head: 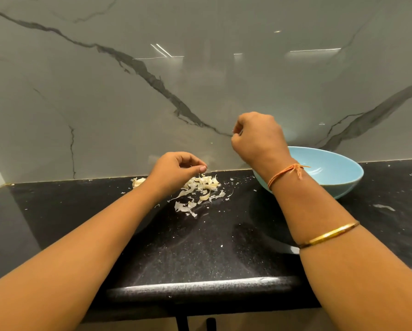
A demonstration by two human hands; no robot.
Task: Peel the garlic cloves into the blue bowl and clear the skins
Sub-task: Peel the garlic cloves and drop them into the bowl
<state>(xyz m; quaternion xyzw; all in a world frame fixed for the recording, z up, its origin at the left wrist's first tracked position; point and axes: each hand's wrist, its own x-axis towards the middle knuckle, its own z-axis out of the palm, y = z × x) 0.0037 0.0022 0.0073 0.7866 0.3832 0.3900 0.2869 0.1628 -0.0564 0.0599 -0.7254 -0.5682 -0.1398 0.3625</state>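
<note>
Left grip (176,167) pinched just above the skins (200,189) on the tabletop (200,247). Right grip (257,137) curled shut, contents unclear, raised beside the blue bowl (331,170).

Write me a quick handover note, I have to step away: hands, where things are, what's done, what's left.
Left hand: fingers pinched just above the skin pile; what they hold is too small to tell.
Right hand: closed and raised beside the blue bowl; contents hidden.
A garlic piece lies left of the pile.
Done: several cloves skinned, judging by the pile.
Left: remaining garlic, then clearing skins off the black counter.
</note>
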